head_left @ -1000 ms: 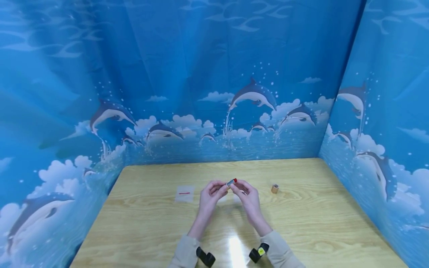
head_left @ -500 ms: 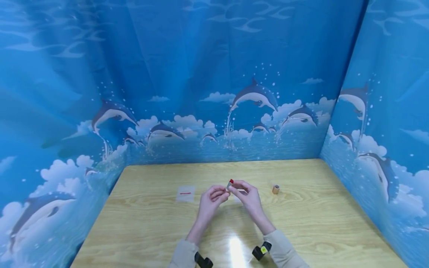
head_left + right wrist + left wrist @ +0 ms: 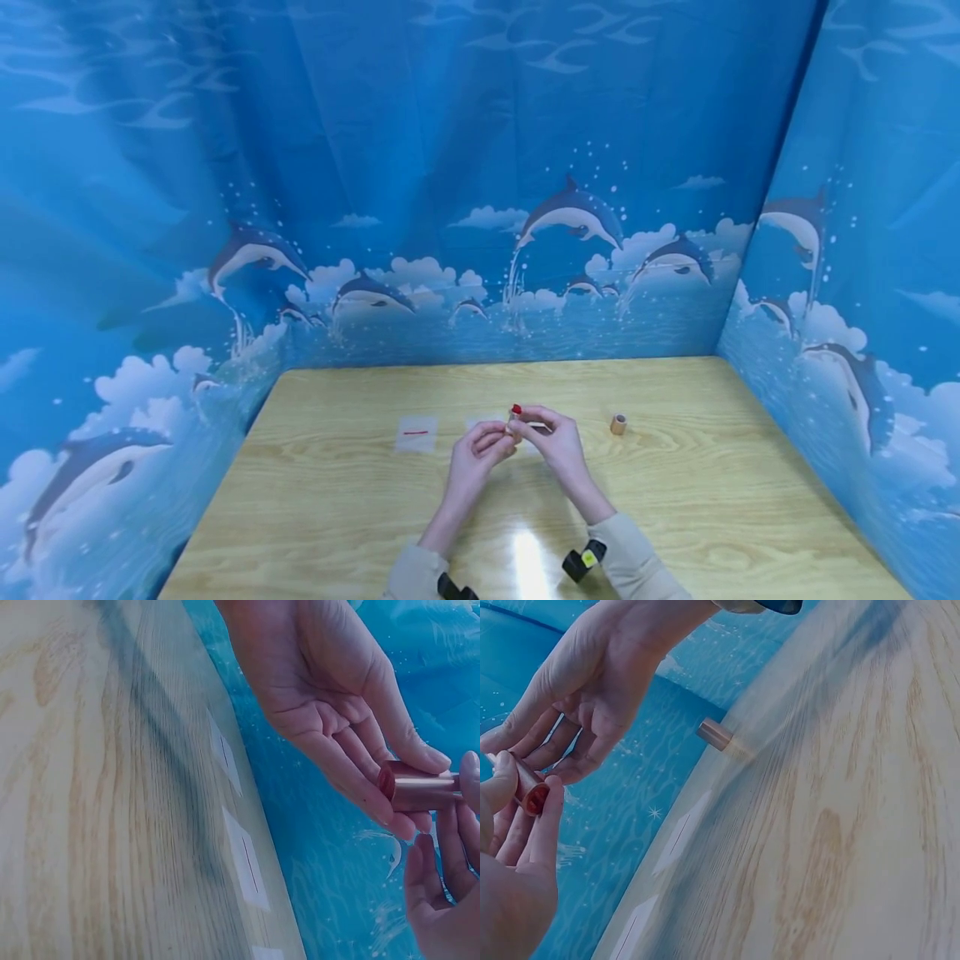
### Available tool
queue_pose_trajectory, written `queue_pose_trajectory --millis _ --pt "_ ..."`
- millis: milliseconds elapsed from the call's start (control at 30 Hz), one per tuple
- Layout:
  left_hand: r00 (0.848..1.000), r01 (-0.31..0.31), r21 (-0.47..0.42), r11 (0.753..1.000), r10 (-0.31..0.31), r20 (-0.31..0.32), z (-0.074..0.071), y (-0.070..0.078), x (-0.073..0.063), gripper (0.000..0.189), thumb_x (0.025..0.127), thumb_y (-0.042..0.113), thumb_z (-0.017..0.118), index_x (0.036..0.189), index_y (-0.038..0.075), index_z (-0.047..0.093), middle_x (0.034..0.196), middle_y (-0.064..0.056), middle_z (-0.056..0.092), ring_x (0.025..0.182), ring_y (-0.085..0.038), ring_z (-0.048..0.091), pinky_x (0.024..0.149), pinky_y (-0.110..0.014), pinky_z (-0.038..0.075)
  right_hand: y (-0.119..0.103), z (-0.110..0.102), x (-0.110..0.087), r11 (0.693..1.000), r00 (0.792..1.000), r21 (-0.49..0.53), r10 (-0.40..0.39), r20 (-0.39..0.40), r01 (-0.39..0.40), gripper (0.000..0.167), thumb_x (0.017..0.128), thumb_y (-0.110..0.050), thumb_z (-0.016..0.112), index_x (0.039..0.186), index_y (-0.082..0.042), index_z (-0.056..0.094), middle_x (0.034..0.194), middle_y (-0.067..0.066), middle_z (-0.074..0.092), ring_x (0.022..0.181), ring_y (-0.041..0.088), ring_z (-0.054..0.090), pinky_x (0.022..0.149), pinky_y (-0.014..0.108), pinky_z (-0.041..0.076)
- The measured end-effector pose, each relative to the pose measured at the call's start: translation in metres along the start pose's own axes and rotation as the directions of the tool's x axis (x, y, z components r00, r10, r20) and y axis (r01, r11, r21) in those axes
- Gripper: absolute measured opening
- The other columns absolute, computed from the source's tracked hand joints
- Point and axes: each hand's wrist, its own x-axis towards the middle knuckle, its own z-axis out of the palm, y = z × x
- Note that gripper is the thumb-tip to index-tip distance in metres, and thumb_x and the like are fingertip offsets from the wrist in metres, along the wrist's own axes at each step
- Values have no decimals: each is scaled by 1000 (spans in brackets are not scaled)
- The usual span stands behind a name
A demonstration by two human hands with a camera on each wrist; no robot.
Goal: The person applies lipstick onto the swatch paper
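A lipstick (image 3: 515, 411) stands nearly upright between both hands above the table, its red tip showing at the top. My left hand (image 3: 468, 471) holds its copper-coloured base (image 3: 424, 787) between thumb and fingers. At the upper part, the right hand (image 3: 561, 450) pinches the slimmer silvery tube with thumb and fingers. The base's red underside (image 3: 536, 800) shows in the left wrist view. To the right of the hands, a copper-coloured cap (image 3: 618, 425) stands apart on the table.
On the wooden table (image 3: 337, 500), a white paper square (image 3: 415, 442) with a red line lies left of the hands. A second paper (image 3: 246, 859) with a line lies near them, and a third (image 3: 268, 953) partly shows. A blue dolphin-print curtain (image 3: 450, 208) surrounds the table's back and sides.
The lipstick has turned from slanting right to nearly upright, and less of its silvery tube shows in the head view. Both hands have shifted slightly; the cap and papers stay put.
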Motion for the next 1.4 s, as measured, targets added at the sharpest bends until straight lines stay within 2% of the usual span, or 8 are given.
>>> queue_pose_trajectory --millis 167,400,633,733,867,1000,1133,1400 --pt "1000 4 -15 1000 -4 23 0 0 -1 36 95 11 72 122 -8 59 114 -22 72 104 -25 73 93 -33 59 -1 1 -1 1000 1000 -3 11 1 -11 31 88 -19 81 112 -1 74 108 13 75 95 20 72 90 33 59" --pt "996 56 2 998 -56 66 0 2 -2 41 97 24 69 126 -3 60 118 -19 71 108 -28 72 94 -33 58 -2 0 -1 1000 1000 -15 23 12 -23 32 88 -22 80 114 -3 74 109 11 76 96 18 71 105 50 51" --pt "987 58 -63 996 -48 153 -3 1 -4 40 103 14 59 133 -13 52 127 -29 64 107 -29 72 95 -33 58 -4 -1 -1 1000 999 -5 25 29 -25 31 90 -20 78 116 -3 74 111 10 76 93 15 69 103 48 50" --pt "985 52 -71 996 -39 171 -4 1 -3 42 104 15 58 134 -13 51 129 -29 62 109 -30 71 96 -33 57 -5 -2 -1 1000 999 -3 26 33 -26 31 90 -20 79 115 -3 74 110 10 76 92 15 69 102 46 51" --pt "989 44 -27 999 -40 143 -5 1 -3 43 102 20 62 132 -9 55 129 -24 63 112 -29 69 99 -35 56 -4 -3 0 1000 1000 -13 14 26 -14 30 89 -21 80 113 -4 74 109 10 76 92 16 70 95 37 55" --pt "998 26 82 996 -30 50 -5 2 -3 41 97 24 70 128 -2 64 124 -17 67 107 -23 69 97 -34 57 -5 -3 0 999 1000 -39 -6 19 7 29 87 -21 81 110 -5 75 107 9 76 92 16 70 87 30 57" --pt "1000 9 178 984 -6 -21 -3 3 -4 40 90 25 79 122 4 69 118 -11 71 103 -19 69 93 -30 58 -6 -2 0 997 999 -67 -21 28 23 27 86 -21 83 107 -6 76 103 8 75 91 18 71 81 27 58" --pt "999 30 188 982 -21 -48 -1 5 -5 35 85 18 83 115 6 71 110 -8 75 99 -18 71 88 -26 59 -9 2 -1 992 1000 -125 4 2 -4 21 87 -12 81 104 -1 76 101 10 75 90 20 71 77 26 57"
